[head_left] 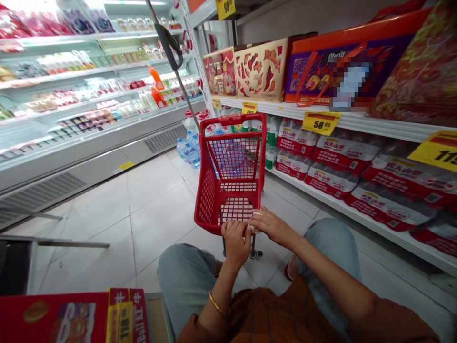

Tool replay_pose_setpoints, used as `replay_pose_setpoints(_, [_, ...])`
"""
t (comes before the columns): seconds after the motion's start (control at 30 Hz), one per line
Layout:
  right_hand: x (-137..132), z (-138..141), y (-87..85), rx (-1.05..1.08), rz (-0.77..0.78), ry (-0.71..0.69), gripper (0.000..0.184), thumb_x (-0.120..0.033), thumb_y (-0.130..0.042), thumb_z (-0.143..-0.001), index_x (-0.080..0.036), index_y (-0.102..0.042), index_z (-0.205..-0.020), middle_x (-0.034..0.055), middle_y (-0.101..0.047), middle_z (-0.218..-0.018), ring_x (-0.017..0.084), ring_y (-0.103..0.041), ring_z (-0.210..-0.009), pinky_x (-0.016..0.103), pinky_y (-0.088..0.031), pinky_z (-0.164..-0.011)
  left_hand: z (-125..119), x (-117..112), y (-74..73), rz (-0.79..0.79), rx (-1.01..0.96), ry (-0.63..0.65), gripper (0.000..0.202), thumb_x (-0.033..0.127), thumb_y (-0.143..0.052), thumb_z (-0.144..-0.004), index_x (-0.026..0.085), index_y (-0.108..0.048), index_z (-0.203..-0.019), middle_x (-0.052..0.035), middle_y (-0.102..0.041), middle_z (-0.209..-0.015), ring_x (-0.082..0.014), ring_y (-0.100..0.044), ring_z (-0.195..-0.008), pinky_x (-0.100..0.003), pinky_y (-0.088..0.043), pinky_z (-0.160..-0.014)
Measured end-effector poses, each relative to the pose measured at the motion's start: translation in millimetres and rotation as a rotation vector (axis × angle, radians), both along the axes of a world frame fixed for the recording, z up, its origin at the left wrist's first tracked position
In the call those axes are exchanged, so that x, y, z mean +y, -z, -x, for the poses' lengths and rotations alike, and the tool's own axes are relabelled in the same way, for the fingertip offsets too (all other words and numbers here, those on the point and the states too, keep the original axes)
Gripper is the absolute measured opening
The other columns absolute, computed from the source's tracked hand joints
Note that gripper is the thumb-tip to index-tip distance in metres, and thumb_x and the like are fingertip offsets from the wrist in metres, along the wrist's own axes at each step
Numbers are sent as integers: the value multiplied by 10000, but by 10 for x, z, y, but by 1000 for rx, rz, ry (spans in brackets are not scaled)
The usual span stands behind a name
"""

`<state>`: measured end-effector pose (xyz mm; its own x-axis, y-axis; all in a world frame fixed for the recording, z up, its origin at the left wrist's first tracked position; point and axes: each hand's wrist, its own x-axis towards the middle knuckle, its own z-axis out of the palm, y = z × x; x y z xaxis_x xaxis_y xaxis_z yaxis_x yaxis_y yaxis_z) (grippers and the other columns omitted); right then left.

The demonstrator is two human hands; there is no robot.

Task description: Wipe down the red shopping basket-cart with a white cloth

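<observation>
Brown patterned top (271, 314) closest of all, with pale denim jeans (185, 271) on bent knees just behind it, both in front of a small red shopping trolley (232, 186). Left hand (235, 243), a gold bangle (217, 304) on its wrist, and right hand (271, 226) together just in front of the trolley's near end, right fingers (255, 220) touching the left hand, no clamp on the trolley visible. Something pale at the meeting fingertips (fingernails or a small object, too small to tell). Contact between hands and trolley impossible to tell from this angle.

To the right of the trolley, shrink-wrapped packs of bottled water (346, 152) on a white shelf (357, 126), a yellow 58.00 price tag (321, 123) on the shelf edge and patterned gift boxes (260, 69) above. Beyond the trolley, loose water bottles (187, 150) on the floor and a metal pole with a black grip (167, 47). To the left of the trolley, a refrigerated display case (71, 176) and white floor tiles (157, 214). Behind and left of the trolley, near the camera, a red box with a 118 price label (53, 317).
</observation>
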<state>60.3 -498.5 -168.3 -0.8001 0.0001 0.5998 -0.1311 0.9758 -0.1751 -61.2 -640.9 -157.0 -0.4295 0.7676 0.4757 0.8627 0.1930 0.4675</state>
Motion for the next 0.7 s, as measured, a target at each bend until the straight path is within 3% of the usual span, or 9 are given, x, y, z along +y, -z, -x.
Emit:
replay_pose_setpoints(0.27, [152,81,40,-54,-4,-79,303,-232,-447,-985,-207,-582,-1256,89,-647,-1244,210,-417,-1365,508,-358,-1128,99,-21,29,-50,-32,-10,223,345,-535,-909,210,-642,-768,-20,-651,-742,-211,-537,-819,-394,-320,-844])
replay_pose_setpoints(0.7, [186,261,-106,-121,17,-142,296,-230,-414,-993,-212,-622,-1202,70,-649,-1238,195,-386,-1384,479,-296,-1167,264,-98,9,-119,-19,-25,264,412,-625,-858,219,-625,-678,-4,-650,-684,-216,-547,-807,-398,-322,-852])
